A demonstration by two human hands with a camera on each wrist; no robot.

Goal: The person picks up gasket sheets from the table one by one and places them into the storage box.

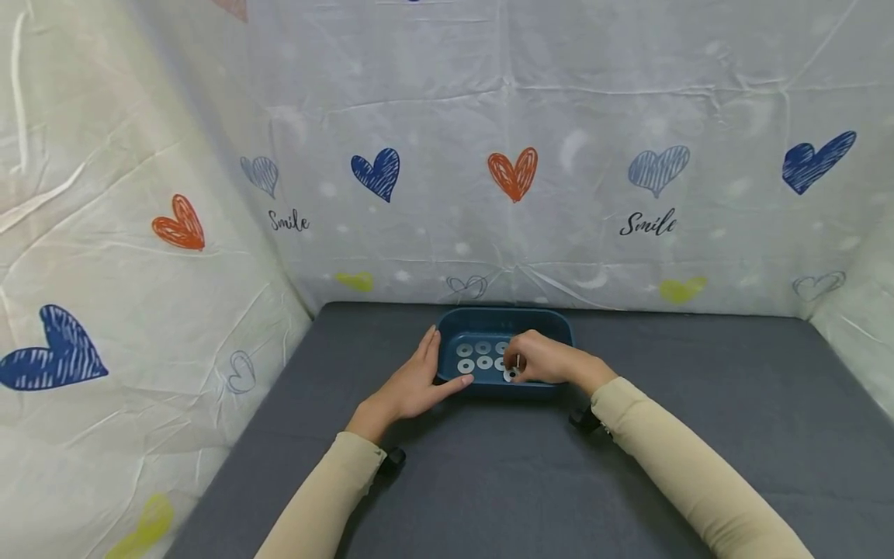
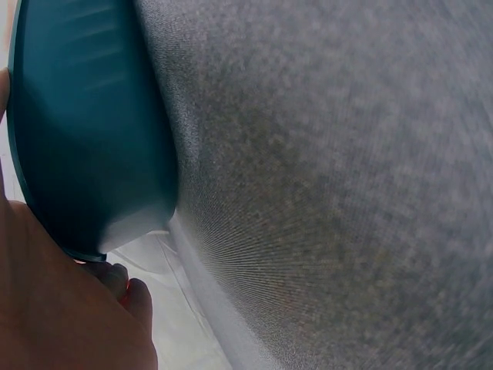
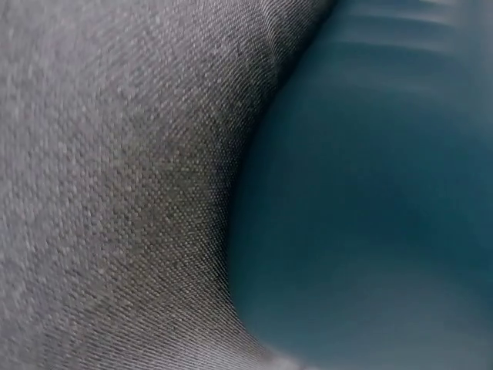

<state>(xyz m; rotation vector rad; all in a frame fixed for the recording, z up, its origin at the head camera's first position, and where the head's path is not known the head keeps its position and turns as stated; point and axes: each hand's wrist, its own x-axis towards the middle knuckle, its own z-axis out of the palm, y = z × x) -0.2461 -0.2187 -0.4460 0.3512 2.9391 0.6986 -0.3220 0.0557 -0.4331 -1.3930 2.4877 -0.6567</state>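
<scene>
A dark blue-green plastic tray (image 1: 454,318) holds several flat metal washers (image 1: 465,365) laid out in two rows on its bottom. My left hand (image 1: 417,382) rests against the tray's left end, fingers extended along the side and thumb over the front rim. Over the right part of the tray, my right hand (image 1: 545,359) has its fingers curled down, pinching a small pale washer (image 1: 512,375) near the front row. Those fingers hide part of the rows. The tray's outer wall (image 2: 92,139) shows beside my left hand (image 2: 69,308) in the left wrist view; the right wrist view shows only tray wall (image 3: 354,193) and cloth.
The tray stands on a dark grey cloth-covered table (image 1: 489,481), close to its back edge. Right behind hangs a pale curtain (image 1: 447,233) printed with hearts and "Smile", which also closes off the left and right sides. Dark wrist cameras (image 1: 393,461) sit under both cuffs.
</scene>
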